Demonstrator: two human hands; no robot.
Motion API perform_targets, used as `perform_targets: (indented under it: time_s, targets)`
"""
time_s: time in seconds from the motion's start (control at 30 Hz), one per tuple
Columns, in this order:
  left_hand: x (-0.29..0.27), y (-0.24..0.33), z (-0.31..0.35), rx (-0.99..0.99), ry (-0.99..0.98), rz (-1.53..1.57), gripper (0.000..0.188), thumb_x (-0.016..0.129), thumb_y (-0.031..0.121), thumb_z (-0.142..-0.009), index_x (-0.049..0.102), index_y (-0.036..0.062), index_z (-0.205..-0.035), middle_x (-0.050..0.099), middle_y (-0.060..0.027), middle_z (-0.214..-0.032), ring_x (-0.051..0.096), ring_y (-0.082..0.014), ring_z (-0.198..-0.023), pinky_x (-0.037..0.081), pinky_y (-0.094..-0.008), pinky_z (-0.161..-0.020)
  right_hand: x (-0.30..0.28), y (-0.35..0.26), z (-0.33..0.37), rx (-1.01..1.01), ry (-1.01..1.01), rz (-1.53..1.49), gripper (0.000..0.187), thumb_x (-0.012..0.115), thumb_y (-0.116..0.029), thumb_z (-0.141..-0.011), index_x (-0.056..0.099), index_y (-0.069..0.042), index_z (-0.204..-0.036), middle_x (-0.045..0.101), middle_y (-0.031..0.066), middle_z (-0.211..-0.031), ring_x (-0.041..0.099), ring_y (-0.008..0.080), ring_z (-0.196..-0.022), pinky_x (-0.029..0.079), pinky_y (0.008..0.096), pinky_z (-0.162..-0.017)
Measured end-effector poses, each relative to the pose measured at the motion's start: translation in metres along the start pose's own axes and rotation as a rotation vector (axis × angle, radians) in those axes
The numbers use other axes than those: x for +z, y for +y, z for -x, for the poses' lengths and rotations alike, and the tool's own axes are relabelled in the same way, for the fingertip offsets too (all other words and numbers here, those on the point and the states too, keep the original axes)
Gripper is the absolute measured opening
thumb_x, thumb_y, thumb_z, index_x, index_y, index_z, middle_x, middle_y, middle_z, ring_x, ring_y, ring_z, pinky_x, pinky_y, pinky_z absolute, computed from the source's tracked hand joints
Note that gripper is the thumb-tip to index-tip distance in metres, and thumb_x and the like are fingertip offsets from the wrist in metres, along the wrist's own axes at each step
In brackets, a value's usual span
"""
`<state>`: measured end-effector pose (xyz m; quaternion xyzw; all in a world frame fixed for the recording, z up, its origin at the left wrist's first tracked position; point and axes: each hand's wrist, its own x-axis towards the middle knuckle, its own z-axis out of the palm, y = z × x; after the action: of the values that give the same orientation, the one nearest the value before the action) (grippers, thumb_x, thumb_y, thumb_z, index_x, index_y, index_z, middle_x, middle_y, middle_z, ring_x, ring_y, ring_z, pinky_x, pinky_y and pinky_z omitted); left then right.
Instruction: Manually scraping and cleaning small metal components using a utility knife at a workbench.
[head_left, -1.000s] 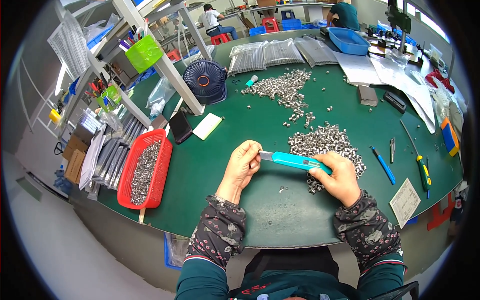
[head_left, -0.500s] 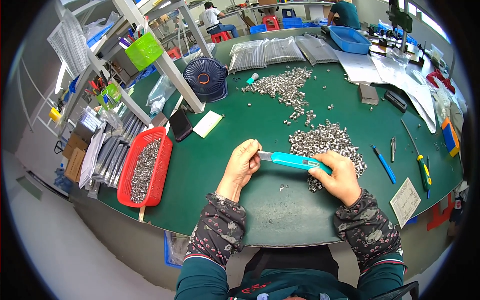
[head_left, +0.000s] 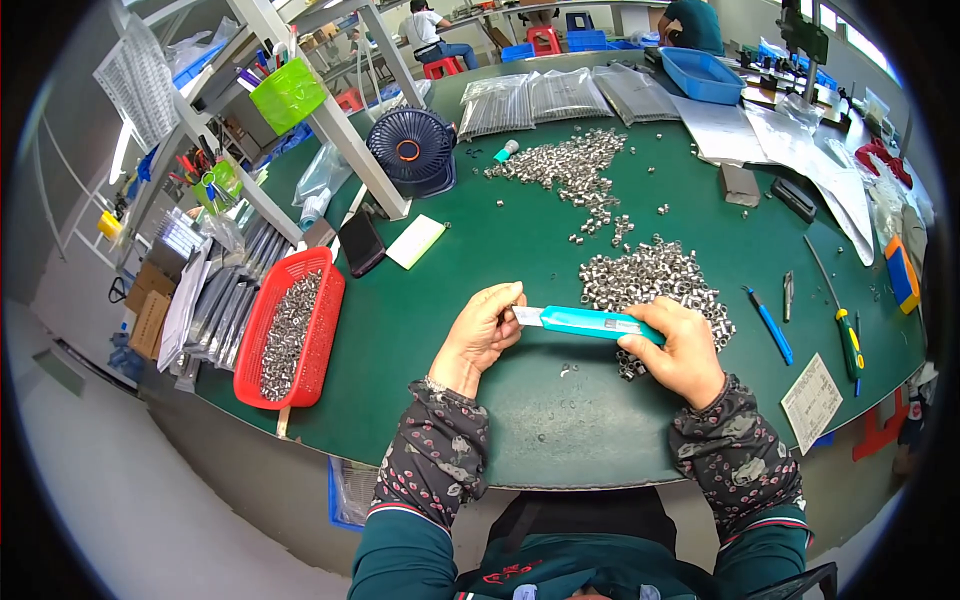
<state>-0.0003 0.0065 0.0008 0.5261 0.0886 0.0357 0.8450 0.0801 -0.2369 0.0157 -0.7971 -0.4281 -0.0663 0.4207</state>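
My right hand [head_left: 682,350] is wrapped round a turquoise utility knife [head_left: 580,321], held nearly level above the green table. Its blade [head_left: 527,317] is out and points left, reaching the fingertips of my left hand [head_left: 478,338]. The thumb and fingers of that hand are pinched together; whatever they hold is hidden or too small to make out. Just beyond the knife lies a heap of small metal rings [head_left: 640,280], partly covered by my right hand. Farther back is a second, looser heap of metal rings [head_left: 565,165].
On the left stands a red basket [head_left: 328,345] of small metal parts, near a phone [head_left: 361,244] and a fan [head_left: 411,152]. To the right lie a blue-handled tool [head_left: 770,328], a screwdriver [head_left: 850,350] and a paper slip [head_left: 811,403]. Bagged rods [head_left: 568,98] line the back.
The knife has tipped slightly toward level, and its blade end sits a little lower at my left fingertips. Both hands keep their hold, with only small shifts.
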Motion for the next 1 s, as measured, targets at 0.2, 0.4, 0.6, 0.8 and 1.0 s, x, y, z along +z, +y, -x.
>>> perform_targets:
  time_s: [0.2, 0.4, 0.6, 0.8, 1.0]
  targets:
    - [-0.002, 0.003, 0.003, -0.121, -0.011, 0.046, 0.032, 0.051, 0.019, -0.088, 0.043, 0.0067, -0.060, 0.039, 0.0004, -0.051, 0.030, -0.0042, -0.036, 0.020, -0.0180, -0.031, 0.000, 0.000, 0.000, -0.065, 0.038, 0.044, 0.024, 0.067, -0.025, -0.071, 0.064, -0.009, -0.089, 0.053, 0.0065, -0.068, 0.055, 0.0250, -0.059, 0.042, 0.0351, -0.052]
    - [0.003, 0.007, 0.005, -0.176, 0.015, -0.007, 0.029, 0.055, 0.020, -0.085, 0.043, 0.0092, -0.061, 0.036, 0.0017, -0.048, 0.028, -0.0048, -0.037, 0.018, -0.0188, -0.031, -0.004, -0.001, -0.002, -0.132, 0.079, 0.123, 0.024, 0.067, -0.023, -0.069, 0.061, -0.010, -0.088, 0.048, 0.0062, -0.068, 0.052, 0.0247, -0.059, 0.041, 0.0356, -0.051]
    - [0.004, 0.007, 0.004, -0.235, 0.018, -0.010, 0.031, 0.054, 0.018, -0.086, 0.042, 0.0078, -0.059, 0.036, 0.0012, -0.047, 0.028, -0.0043, -0.037, 0.018, -0.0178, -0.032, -0.009, -0.003, -0.005, -0.196, 0.111, 0.205, 0.026, 0.069, -0.018, -0.065, 0.058, -0.010, -0.087, 0.045, 0.0059, -0.066, 0.050, 0.0238, -0.062, 0.039, 0.0348, -0.053]
    - [0.003, 0.005, 0.003, -0.252, -0.009, -0.009, 0.030, 0.055, 0.018, -0.086, 0.042, 0.0080, -0.060, 0.037, 0.0013, -0.048, 0.030, -0.0045, -0.040, 0.018, -0.0175, -0.032, -0.014, -0.006, -0.008, -0.309, 0.181, 0.309, 0.030, 0.070, -0.017, -0.061, 0.058, -0.010, -0.088, 0.043, 0.0052, -0.066, 0.047, 0.0227, -0.062, 0.037, 0.0345, -0.053]
    - [0.002, 0.005, 0.003, -0.236, -0.008, -0.059, 0.031, 0.055, 0.022, -0.086, 0.042, 0.0093, -0.061, 0.036, 0.0027, -0.048, 0.026, -0.0043, -0.037, 0.016, -0.0185, -0.032, -0.015, -0.008, -0.010, -0.428, 0.257, 0.426, 0.032, 0.071, -0.017, -0.060, 0.059, -0.010, -0.088, 0.043, 0.0046, -0.066, 0.046, 0.0223, -0.061, 0.036, 0.0340, -0.053]
